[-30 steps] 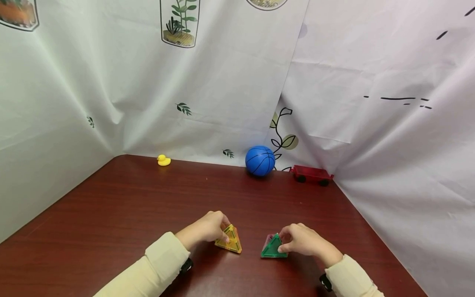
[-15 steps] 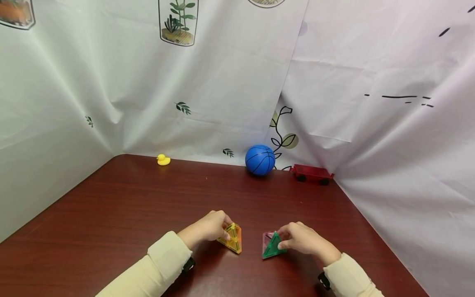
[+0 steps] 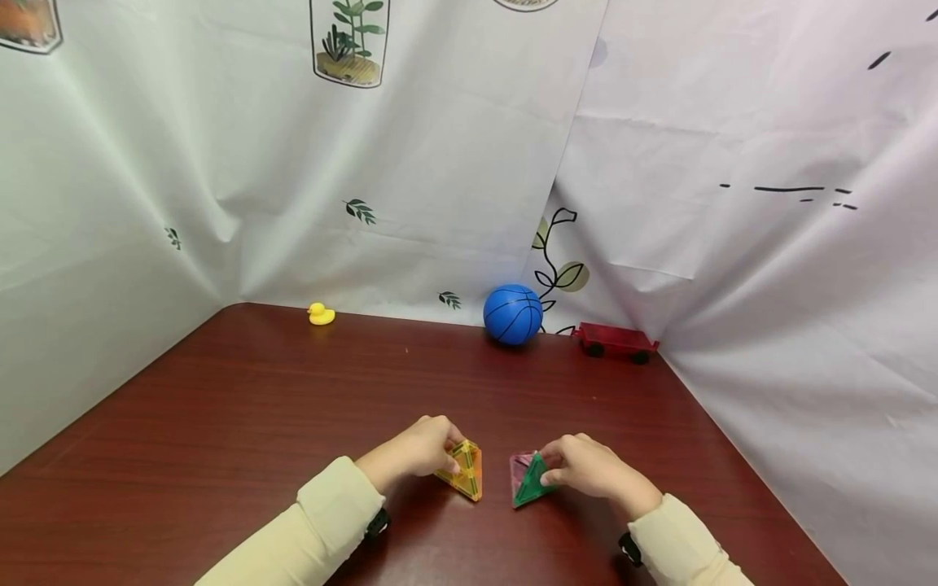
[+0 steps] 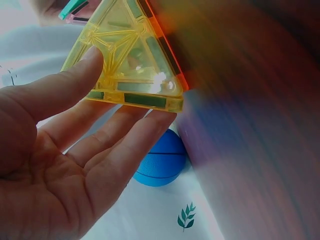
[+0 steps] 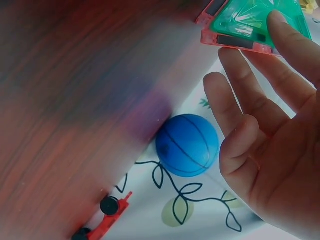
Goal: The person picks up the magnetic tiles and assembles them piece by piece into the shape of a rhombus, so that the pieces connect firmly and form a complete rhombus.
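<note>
Thumb and fingers of my left hand (image 3: 423, 446) pinch a yellow magnetic-tile pyramid (image 3: 465, 477) low over the table. Its translucent triangular face (image 4: 127, 65) fills the top of the left wrist view, and an orange side runs along its right edge. My right hand (image 3: 589, 467) holds a second magnetic-tile pyramid by its green face (image 3: 532, 484), and a pink side (image 3: 517, 467) shows at its left. In the right wrist view the thumb lies on the green tile (image 5: 250, 20). The two pyramids face each other with a narrow gap between them.
At the back of the dark red wooden table (image 3: 293, 399) stand a yellow rubber duck (image 3: 321, 314), a blue toy basketball (image 3: 513, 314) and a red wheeled toy wagon (image 3: 615, 342). White printed cloth (image 3: 410, 163) hangs behind and along both sides.
Both hands have moved inward, narrowing the gap between the pyramids. Each pyramid has turned, so more of the orange and pink sides shows in the head view.
</note>
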A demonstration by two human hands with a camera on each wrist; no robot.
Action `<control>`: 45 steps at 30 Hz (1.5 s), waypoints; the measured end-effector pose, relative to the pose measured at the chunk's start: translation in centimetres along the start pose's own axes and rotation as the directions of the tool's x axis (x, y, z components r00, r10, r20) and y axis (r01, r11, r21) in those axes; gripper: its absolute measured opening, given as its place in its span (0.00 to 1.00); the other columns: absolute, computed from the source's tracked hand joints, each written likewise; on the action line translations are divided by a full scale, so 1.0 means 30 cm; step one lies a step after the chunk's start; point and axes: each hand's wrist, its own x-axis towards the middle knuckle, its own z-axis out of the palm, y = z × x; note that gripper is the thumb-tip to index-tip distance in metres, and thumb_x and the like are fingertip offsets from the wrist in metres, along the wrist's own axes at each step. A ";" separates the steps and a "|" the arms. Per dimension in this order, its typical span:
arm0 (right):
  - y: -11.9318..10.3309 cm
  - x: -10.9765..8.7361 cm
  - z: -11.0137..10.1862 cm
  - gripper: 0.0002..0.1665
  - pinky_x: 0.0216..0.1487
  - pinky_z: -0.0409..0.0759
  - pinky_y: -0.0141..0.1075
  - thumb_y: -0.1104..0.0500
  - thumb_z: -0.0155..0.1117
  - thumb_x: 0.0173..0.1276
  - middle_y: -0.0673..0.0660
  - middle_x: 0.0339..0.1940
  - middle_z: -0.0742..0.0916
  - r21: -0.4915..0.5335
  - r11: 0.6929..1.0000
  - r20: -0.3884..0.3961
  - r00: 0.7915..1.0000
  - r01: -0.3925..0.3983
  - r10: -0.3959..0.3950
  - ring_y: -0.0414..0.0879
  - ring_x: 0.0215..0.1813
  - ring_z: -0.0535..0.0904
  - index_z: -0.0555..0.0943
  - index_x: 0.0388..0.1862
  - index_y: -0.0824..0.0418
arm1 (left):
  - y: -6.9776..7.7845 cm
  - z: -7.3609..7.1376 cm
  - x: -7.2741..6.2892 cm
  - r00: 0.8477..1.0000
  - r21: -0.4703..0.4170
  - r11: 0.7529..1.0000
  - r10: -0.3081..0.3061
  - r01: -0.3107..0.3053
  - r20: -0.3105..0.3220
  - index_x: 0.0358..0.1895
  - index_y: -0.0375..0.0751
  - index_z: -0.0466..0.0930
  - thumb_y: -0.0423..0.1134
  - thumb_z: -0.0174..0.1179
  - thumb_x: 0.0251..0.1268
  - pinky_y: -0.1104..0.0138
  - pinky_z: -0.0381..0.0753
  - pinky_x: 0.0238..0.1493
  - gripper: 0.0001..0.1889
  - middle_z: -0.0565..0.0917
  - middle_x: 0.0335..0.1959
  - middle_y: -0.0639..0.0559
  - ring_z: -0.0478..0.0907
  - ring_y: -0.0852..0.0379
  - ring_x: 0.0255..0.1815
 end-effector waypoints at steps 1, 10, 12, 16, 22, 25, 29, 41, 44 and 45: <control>-0.003 0.002 0.000 0.19 0.36 0.74 0.42 0.54 0.66 0.51 0.51 0.34 0.83 -0.008 1.000 -0.003 1.000 -0.003 0.003 0.44 0.38 0.78 0.80 0.41 0.61 | 0.000 0.000 0.000 1.000 0.001 1.000 0.001 -0.001 -0.001 0.37 0.39 0.81 0.34 0.67 0.42 0.64 0.74 0.37 0.14 0.81 0.32 0.50 0.74 0.54 0.39; -0.022 0.023 0.009 0.19 0.37 0.74 0.42 0.53 0.66 0.51 0.51 0.34 0.83 -0.034 0.999 -0.007 1.000 -0.006 0.006 0.44 0.38 0.77 0.80 0.41 0.61 | 0.002 -0.001 0.001 1.000 0.009 1.000 0.000 0.000 0.003 0.38 0.38 0.81 0.34 0.67 0.42 0.64 0.74 0.38 0.14 0.81 0.33 0.49 0.74 0.53 0.40; -0.025 0.030 0.012 0.19 0.37 0.74 0.42 0.53 0.66 0.51 0.51 0.35 0.83 -0.042 0.999 -0.004 1.000 -0.011 0.011 0.44 0.39 0.77 0.80 0.41 0.61 | 0.003 -0.001 0.000 1.000 0.012 1.000 0.001 -0.001 0.005 0.38 0.38 0.81 0.34 0.67 0.42 0.64 0.74 0.38 0.15 0.81 0.33 0.49 0.74 0.53 0.40; -0.035 0.039 0.015 0.20 0.37 0.75 0.43 0.53 0.66 0.51 0.52 0.35 0.83 -0.043 0.999 0.001 1.000 -0.017 0.017 0.44 0.39 0.77 0.80 0.42 0.61 | 0.005 -0.002 -0.002 1.000 0.009 1.000 0.000 0.000 0.009 0.38 0.38 0.81 0.34 0.67 0.42 0.64 0.74 0.37 0.15 0.81 0.33 0.48 0.74 0.53 0.40; -0.051 0.056 0.023 0.20 0.38 0.74 0.44 0.53 0.66 0.52 0.52 0.37 0.83 -0.055 0.998 -0.001 1.000 -0.011 0.011 0.45 0.41 0.77 0.80 0.42 0.61 | 0.005 -0.001 -0.004 1.000 0.005 1.000 0.001 -0.001 0.004 0.37 0.38 0.81 0.34 0.67 0.42 0.64 0.74 0.37 0.14 0.81 0.33 0.48 0.74 0.53 0.39; -0.056 0.065 0.027 0.20 0.39 0.74 0.44 0.53 0.66 0.52 0.52 0.37 0.83 -0.070 0.998 -0.005 1.000 -0.008 0.007 0.45 0.42 0.77 0.80 0.43 0.60 | 0.004 -0.001 -0.004 1.000 0.004 1.000 0.002 -0.002 0.005 0.38 0.38 0.81 0.34 0.67 0.42 0.64 0.74 0.37 0.14 0.81 0.33 0.48 0.74 0.53 0.40; -0.063 0.073 0.029 0.20 0.40 0.74 0.44 0.53 0.66 0.52 0.51 0.37 0.83 -0.067 0.998 -0.009 1.000 -0.007 0.006 0.44 0.42 0.77 0.80 0.43 0.60 | 0.003 -0.004 -0.003 1.000 -0.002 1.000 0.005 -0.005 0.007 0.38 0.38 0.81 0.34 0.67 0.43 0.63 0.74 0.38 0.15 0.80 0.34 0.47 0.74 0.51 0.41; -0.078 0.091 0.032 0.19 0.39 0.74 0.43 0.54 0.65 0.53 0.51 0.37 0.83 -0.064 0.998 0.012 1.000 0.003 -0.003 0.42 0.41 0.77 0.80 0.43 0.59 | -0.002 0.005 0.004 1.000 -0.044 0.999 -0.012 0.012 0.014 0.38 0.39 0.81 0.33 0.66 0.44 0.65 0.75 0.34 0.13 0.81 0.31 0.49 0.75 0.53 0.38; -0.082 0.093 0.031 0.19 0.39 0.74 0.42 0.54 0.65 0.53 0.51 0.37 0.83 -0.068 0.998 0.014 1.000 0.006 -0.005 0.42 0.41 0.77 0.80 0.43 0.60 | -0.004 0.007 0.005 1.000 -0.033 0.999 -0.001 0.001 0.007 0.37 0.39 0.81 0.33 0.67 0.43 0.66 0.75 0.34 0.12 0.81 0.30 0.50 0.75 0.53 0.37; -0.083 0.094 0.031 0.19 0.39 0.75 0.42 0.54 0.65 0.53 0.51 0.37 0.83 -0.069 0.998 0.013 1.000 0.008 -0.007 0.42 0.41 0.77 0.80 0.43 0.60 | -0.004 0.007 0.005 1.000 -0.027 1.000 0.003 -0.003 0.004 0.36 0.39 0.81 0.34 0.67 0.43 0.66 0.74 0.34 0.12 0.81 0.30 0.50 0.75 0.53 0.37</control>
